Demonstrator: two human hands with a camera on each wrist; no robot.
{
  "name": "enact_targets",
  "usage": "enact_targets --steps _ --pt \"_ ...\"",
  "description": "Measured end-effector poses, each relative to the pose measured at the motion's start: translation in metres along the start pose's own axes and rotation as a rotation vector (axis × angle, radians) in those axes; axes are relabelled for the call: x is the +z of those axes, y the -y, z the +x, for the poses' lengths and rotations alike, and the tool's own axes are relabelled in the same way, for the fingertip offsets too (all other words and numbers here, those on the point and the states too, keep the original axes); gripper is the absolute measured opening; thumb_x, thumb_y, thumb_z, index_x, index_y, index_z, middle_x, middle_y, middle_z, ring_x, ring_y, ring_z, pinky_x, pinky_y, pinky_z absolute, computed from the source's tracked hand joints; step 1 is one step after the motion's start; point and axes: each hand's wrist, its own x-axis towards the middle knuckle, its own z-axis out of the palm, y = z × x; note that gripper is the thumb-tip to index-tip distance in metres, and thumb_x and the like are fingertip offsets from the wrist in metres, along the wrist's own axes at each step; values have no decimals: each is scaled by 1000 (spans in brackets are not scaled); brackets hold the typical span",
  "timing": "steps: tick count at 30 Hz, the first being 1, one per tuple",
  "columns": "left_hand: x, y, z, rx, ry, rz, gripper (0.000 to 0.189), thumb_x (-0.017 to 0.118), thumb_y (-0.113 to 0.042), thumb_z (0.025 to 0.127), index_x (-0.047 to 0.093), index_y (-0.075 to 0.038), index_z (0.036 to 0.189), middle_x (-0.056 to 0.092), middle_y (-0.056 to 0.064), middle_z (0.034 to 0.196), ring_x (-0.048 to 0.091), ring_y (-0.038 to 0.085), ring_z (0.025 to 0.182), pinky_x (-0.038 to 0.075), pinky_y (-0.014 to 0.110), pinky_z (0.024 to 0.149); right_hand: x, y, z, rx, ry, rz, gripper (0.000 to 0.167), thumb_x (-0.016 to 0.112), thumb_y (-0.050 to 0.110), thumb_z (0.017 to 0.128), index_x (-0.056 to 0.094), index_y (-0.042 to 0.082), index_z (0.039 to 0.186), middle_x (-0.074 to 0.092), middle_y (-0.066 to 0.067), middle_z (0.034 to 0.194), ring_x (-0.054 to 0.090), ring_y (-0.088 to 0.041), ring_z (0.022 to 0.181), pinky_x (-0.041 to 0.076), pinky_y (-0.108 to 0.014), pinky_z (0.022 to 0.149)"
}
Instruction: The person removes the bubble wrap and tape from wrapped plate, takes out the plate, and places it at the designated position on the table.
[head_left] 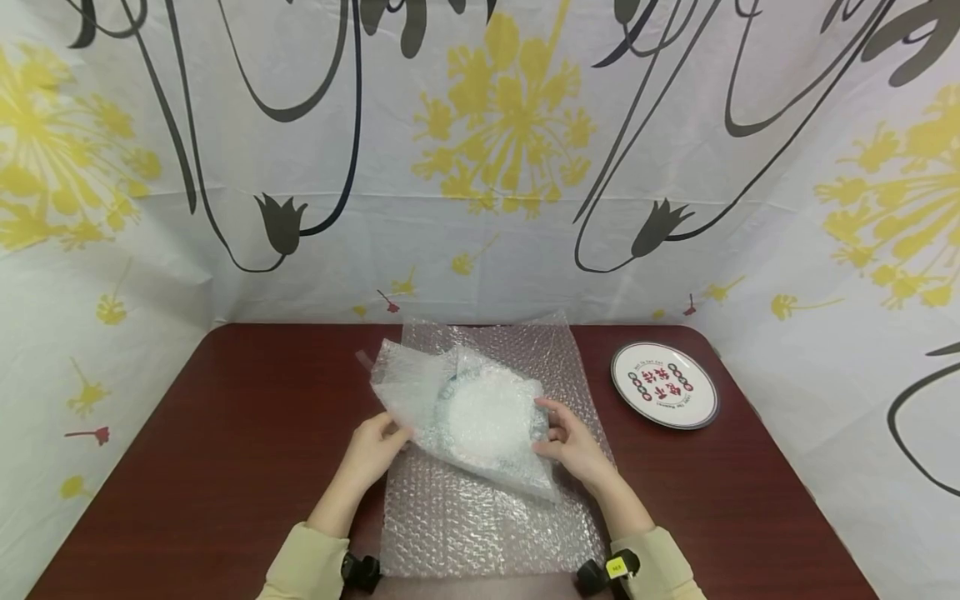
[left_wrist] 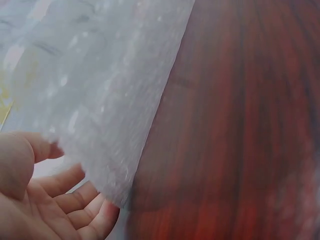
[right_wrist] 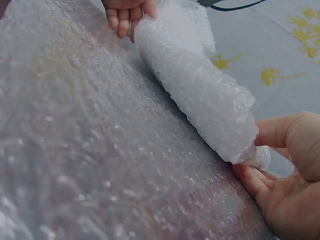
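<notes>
- Beige sleeves (head_left: 307, 562) come in on the near side of the bubble-wrapped bundle, each with a black wrist camera (head_left: 363, 573) at its cuff.
- Clear bubble wrap sheet (head_left: 450, 533), spread beneath the bundle, extends well past it on the near side and beyond it on the far side.
- Left hand (head_left: 375, 450) at the bundle's left edge: its grip pinches the loose wrap there, thumb on one side and fingers on the other.
- Right hand (head_left: 573, 446) at the bundle's right edge: its grip holds that end, thumb against one face and fingers reaching below.
- Bubble-wrapped bundle (head_left: 487, 412) between the two hands, above the middle of the sheet; its long axis slants from a far left corner to a near right corner. Both hands touch it, but the right is nearer the round white shape showing through the film, while the left has only the flatter, looser flap. That shape looks like a plate, though the wrap blurs it. Whether the underside rests on the sheet or hangs just above it, I cannot tell.
- Dark red wood-grain surface (head_left: 712, 517) on both sides of the bundle.
- White ceramic plate (head_left: 665, 386) with red lettering and a dark rim, right of the bundle and apart from it, lying flat.
- Pale cloth (head_left: 525, 258) printed with yellow flower heads and dark tulips, hanging beyond the bundle and round both sides.
</notes>
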Motion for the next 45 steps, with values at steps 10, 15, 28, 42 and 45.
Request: enact_targets --steps 10,15,28,42,45 --pt "-7 7 0 -114 -25 -132 15 63 -11 91 65 2 85 67 9 77 65 22 72 54 35 64 2 0 -1 -12 -24 -20 70 67 -8 78 44 9 141 46 -21 127 49 -20 82 45 -24 59" --pt "-10 9 0 -155 -14 -163 14 63 -11 89 66 3 87 67 9 77 65 22 72 53 34 65 2 -1 -1 -18 -34 -45 67 66 -7 78 45 8 140 48 -19 126 50 -21 87 49 -26 66" --pt "-20 17 -1 -233 51 -215 18 64 -8 88 69 9 91 67 9 74 62 20 64 50 28 55 4 -2 -3 -42 -41 -83 61 68 -5 79 50 7 136 49 -17 118 51 -20 85 49 -25 60" --pt "-33 22 -3 -272 138 -281 23 61 -12 89 68 10 91 66 10 71 60 16 58 50 25 50 8 2 -8 -84 -19 -218 65 66 -8 78 50 9 138 52 -14 118 53 -22 88 49 -31 64" --pt "-35 24 -3 -271 160 -300 25 61 -14 90 67 10 92 66 10 72 60 17 58 50 26 50 11 11 -12 -104 16 -220 65 65 -9 78 46 3 139 48 -21 125 55 -23 89 50 -33 67"
